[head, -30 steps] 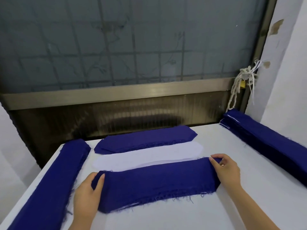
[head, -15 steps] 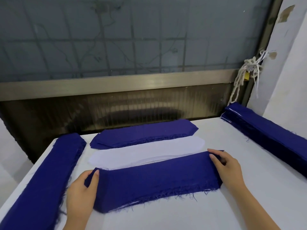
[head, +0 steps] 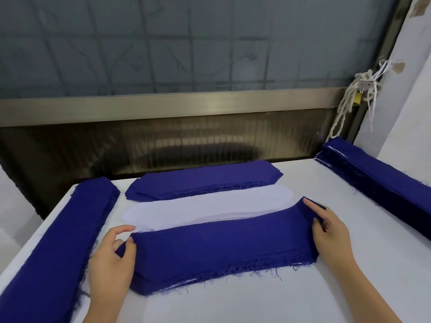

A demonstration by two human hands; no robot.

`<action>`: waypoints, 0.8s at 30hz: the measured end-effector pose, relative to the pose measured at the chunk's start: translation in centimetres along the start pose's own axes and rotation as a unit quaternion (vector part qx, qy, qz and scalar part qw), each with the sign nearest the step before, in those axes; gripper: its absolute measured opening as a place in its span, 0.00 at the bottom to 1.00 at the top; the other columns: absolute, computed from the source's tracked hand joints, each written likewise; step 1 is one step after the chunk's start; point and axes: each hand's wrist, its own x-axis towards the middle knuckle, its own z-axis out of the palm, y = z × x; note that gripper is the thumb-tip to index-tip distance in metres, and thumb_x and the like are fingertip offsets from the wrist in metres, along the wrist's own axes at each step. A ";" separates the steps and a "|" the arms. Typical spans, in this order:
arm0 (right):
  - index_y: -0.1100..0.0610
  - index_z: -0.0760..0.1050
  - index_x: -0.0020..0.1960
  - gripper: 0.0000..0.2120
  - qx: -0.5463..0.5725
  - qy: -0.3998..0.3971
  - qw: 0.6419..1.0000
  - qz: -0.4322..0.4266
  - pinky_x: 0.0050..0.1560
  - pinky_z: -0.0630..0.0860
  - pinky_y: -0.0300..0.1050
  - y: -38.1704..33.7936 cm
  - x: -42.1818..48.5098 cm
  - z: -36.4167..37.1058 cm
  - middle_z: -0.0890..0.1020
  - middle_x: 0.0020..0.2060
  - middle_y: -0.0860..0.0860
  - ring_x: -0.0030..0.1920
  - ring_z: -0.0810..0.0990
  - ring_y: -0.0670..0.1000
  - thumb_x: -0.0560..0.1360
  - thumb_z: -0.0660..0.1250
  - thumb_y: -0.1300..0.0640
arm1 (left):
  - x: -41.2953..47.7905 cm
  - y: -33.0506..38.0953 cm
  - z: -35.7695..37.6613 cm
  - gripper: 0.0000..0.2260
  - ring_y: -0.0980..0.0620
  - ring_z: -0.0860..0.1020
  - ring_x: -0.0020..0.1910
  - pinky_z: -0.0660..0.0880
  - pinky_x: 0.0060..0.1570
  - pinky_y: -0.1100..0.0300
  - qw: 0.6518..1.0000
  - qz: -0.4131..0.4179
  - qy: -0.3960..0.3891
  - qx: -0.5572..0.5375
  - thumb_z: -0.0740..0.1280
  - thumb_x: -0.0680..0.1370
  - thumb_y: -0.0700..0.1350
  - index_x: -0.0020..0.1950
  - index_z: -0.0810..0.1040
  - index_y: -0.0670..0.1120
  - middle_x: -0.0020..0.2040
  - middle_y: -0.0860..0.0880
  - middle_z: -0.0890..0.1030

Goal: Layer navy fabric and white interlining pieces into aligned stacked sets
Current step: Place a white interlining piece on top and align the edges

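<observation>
A thick stack of navy fabric pieces [head: 219,250] with frayed edges lies across the near middle of the white table. My left hand [head: 112,259] pinches the stack's left end, thumb on top of the upper piece. My right hand [head: 326,231] holds the right end, fingers on top and curled over the lifted top layer. Directly behind the stack lies a pile of white interlining pieces [head: 210,208], and behind that a flat stack of navy pieces with pointed ends [head: 205,180].
A long navy stack [head: 58,248] runs along the left table edge and another [head: 377,180] along the right by the wall. The white table [head: 233,301] ends at a window frame. A knotted white cord [head: 349,99] hangs at the right corner.
The top navy layer's right end has lifted under my right hand. My left thumb and fingers have shifted from lying over the left end to pinching it. The camera moved closer.
</observation>
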 end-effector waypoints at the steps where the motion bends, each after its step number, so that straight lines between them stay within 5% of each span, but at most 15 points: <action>1: 0.50 0.75 0.65 0.27 -0.010 -0.001 1.000 0.002 0.51 0.69 0.27 0.0 0.0 0.1 0.77 0.60 0.44 0.57 0.75 0.48 0.75 0.54 0.73 | 0.0 0.0 0.0 0.11 0.48 0.76 0.33 0.70 0.28 0.67 1.000 0.001 -0.004 0.011 0.66 0.78 0.39 0.49 0.77 0.57 0.34 0.58 0.74; 4: 0.52 0.76 0.64 0.28 -0.054 0.001 0.998 0.015 0.59 0.70 0.37 0.2 0.2 0.4 0.77 0.62 0.46 0.59 0.75 0.49 0.72 0.55 0.74 | -0.1 -0.1 0.0 0.11 0.47 0.76 0.32 0.70 0.30 0.56 0.999 -0.005 -0.016 0.042 0.67 0.76 0.38 0.46 0.78 0.55 0.33 0.51 0.77; 7: 0.53 0.76 0.64 0.28 -0.074 -0.001 0.997 0.021 0.66 0.70 0.48 0.4 0.3 0.6 0.78 0.62 0.46 0.62 0.74 0.50 0.71 0.56 0.74 | -0.1 -0.2 0.0 0.11 0.48 0.75 0.32 0.70 0.31 0.56 0.999 -0.006 -0.019 0.043 0.68 0.76 0.37 0.44 0.78 0.54 0.32 0.48 0.75; 12: 0.53 0.76 0.64 0.29 -0.056 0.017 0.998 0.029 0.63 0.69 0.44 0.3 0.3 0.6 0.77 0.62 0.46 0.59 0.73 0.46 0.70 0.56 0.74 | -0.1 0.0 -0.1 0.13 0.45 0.73 0.30 0.69 0.28 0.60 1.000 -0.009 0.000 0.025 0.66 0.77 0.37 0.42 0.77 0.57 0.29 0.46 0.73; 17: 0.53 0.76 0.64 0.26 -0.108 0.004 0.993 0.047 0.63 0.71 0.50 0.1 0.4 0.7 0.77 0.62 0.47 0.61 0.74 0.50 0.71 0.58 0.71 | -0.1 -0.2 -0.1 0.15 0.47 0.72 0.30 0.68 0.32 0.62 0.999 -0.024 -0.008 0.032 0.66 0.75 0.35 0.40 0.78 0.56 0.30 0.46 0.72; 24: 0.54 0.78 0.58 0.21 -0.168 0.074 0.981 0.062 0.59 0.66 0.57 -0.6 0.2 0.8 0.72 0.62 0.54 0.59 0.69 0.59 0.71 0.61 0.70 | 0.1 0.9 -0.2 0.14 0.46 0.68 0.43 0.68 0.43 0.50 0.988 0.025 0.037 0.151 0.67 0.74 0.33 0.50 0.80 0.51 0.42 0.47 0.71</action>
